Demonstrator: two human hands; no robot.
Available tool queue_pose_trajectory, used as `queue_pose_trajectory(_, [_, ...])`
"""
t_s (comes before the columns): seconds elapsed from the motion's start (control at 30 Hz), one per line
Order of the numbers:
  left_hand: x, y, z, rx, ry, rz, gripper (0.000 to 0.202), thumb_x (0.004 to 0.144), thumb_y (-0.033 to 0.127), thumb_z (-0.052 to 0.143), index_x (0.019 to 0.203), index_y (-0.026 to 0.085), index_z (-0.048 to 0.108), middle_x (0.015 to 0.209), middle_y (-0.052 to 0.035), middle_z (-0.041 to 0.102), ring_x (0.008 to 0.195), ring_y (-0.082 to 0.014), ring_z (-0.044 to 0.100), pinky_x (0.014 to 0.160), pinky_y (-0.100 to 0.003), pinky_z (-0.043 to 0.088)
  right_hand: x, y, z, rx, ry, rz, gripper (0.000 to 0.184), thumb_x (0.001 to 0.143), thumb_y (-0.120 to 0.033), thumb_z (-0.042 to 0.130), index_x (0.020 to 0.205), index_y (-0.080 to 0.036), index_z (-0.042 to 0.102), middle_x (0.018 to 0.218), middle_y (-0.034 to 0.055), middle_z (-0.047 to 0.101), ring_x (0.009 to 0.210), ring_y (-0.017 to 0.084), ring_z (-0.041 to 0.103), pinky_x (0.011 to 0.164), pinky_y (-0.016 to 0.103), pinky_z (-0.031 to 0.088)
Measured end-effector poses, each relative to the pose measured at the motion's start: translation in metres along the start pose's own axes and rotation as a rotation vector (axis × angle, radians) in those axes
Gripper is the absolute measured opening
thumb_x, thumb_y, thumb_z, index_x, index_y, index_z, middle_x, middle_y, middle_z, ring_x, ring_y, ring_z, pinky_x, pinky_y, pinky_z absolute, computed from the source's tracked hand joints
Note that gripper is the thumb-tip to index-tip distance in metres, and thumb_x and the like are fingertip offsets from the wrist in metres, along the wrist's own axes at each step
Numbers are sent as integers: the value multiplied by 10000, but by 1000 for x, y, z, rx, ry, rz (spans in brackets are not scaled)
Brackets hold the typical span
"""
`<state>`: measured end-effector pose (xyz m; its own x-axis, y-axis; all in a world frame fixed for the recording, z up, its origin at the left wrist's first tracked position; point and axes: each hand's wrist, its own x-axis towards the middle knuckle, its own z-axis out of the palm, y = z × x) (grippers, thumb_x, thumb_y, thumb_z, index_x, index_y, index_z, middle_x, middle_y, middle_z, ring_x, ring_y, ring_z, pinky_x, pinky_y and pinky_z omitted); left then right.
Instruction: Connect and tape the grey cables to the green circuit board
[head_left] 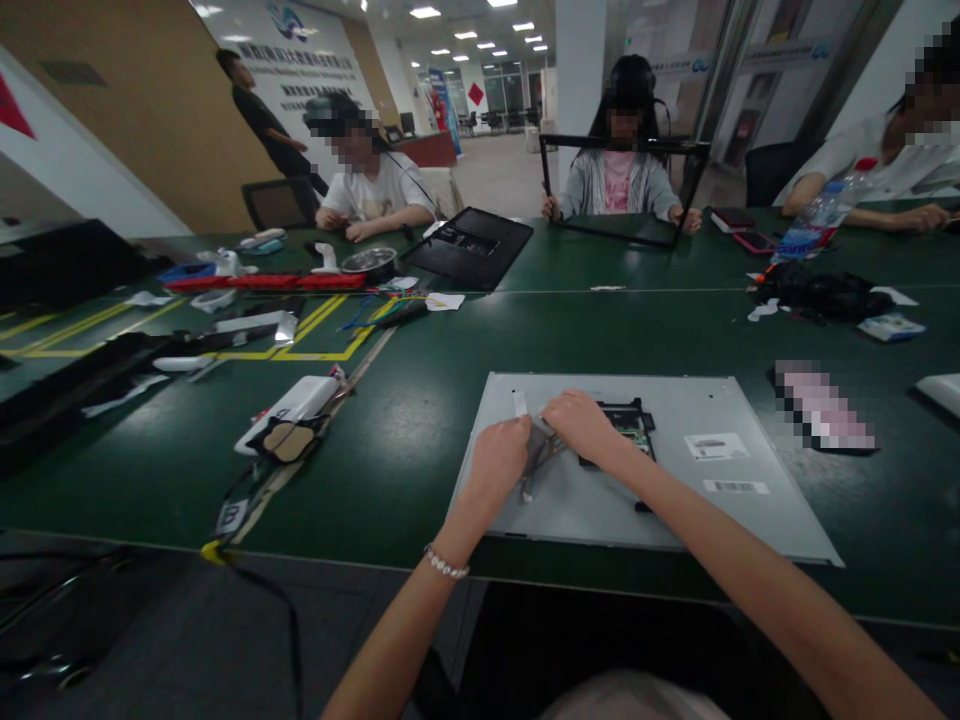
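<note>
A flat silver display panel [667, 510] lies back side up at the table's near edge. It bears white labels and a black-framed green circuit board [637, 437]. Both my hands are over its left part, close together. My left hand [495, 458], with a beaded bracelet at the wrist, pinches the edge of a crumpled grey strip [535, 448]. Just to the right, my right hand [581, 425] is closed with its fingertips at the strip's upper end; what it grips is hidden behind the fingers. A small white tab [521, 403] stands above my left fingertips.
To the right lies a pink phone [825, 408]. On the left are a white device with a cable [292, 425] and long black parts [82, 385]. Across the table, one person holds up a black frame [546, 165]; a black panel [472, 245] and a bottle [814, 220] stand nearby.
</note>
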<state>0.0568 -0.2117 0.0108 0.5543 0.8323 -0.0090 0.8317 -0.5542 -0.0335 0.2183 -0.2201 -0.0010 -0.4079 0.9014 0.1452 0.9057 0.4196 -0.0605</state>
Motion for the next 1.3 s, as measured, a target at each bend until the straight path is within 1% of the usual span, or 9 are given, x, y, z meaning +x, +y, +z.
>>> queue_pose_trajectory(0.13, [-5,4,0,-55,74,22,215,948,153,408,964,143,622,902,-105,714,844,-232,685,777,-334,505,-9,9,-5,-3,49,44,187,914,-94,533,874,-147,708,932,112,747,921,222,671,881,316,417])
queue_pose_trajectory(0.23, [-11,12,2,-175,159,60,226,961,228,448,1097,145,608,1122,-124,689,1027,-243,657,910,-365,502,-28,28,-13,-5,113,141,222,953,-130,485,996,-165,700,1003,106,740,973,229,658,871,324,429])
queue_pose_trajectory(0.33, [-18,29,7,-310,218,115,360,967,284,471,1295,146,523,1372,-131,565,1251,-235,545,1056,-381,435,-52,52,-17,-21,167,269,272,984,-163,428,1067,-150,687,1039,133,732,975,252,658,871,358,439])
queue_pose_trajectory(0.43, [-20,51,12,-352,176,156,476,954,307,502,1393,137,439,1467,-139,476,1379,-248,415,1141,-439,345,-72,72,-13,-34,186,347,283,987,-171,420,1078,-148,688,1030,140,734,967,256,663,867,367,448])
queue_pose_trajectory(0.57, [-16,70,17,-354,91,185,558,939,336,529,1444,153,380,1525,-135,403,1442,-262,314,1173,-517,265,-83,87,-3,-31,167,346,271,976,-155,443,1043,-153,705,1028,128,740,1005,239,662,929,362,435])
queue_pose_trajectory(0.8, [-10,67,27,-319,52,210,512,950,299,508,1435,188,391,1537,-129,388,1439,-251,324,1177,-557,217,-83,90,9,-2,123,271,253,951,-129,486,1034,-171,721,1083,117,742,1126,228,635,1032,396,375])
queue_pose_trajectory(0.97, [-8,65,28,-332,45,210,567,956,278,489,1483,178,306,1537,-144,383,1436,-239,331,1180,-554,211,-85,90,12,2,113,267,258,945,-124,484,1021,-174,726,1091,125,739,1102,235,647,1031,420,379])
queue_pose_trajectory(1.1, [-7,66,27,-328,32,210,560,959,267,476,1487,190,304,1540,-144,377,1437,-241,332,1178,-548,216,-84,89,12,-3,113,271,269,941,-116,478,1024,-181,725,1100,120,733,1071,232,653,1026,420,381])
queue_pose_trajectory(1.3, [-11,64,25,-352,49,214,600,946,265,495,1502,201,277,1562,-128,342,1471,-235,254,1189,-538,192,-83,88,10,-10,118,274,259,941,-115,478,999,-173,724,1067,118,731,1050,241,642,1014,411,367])
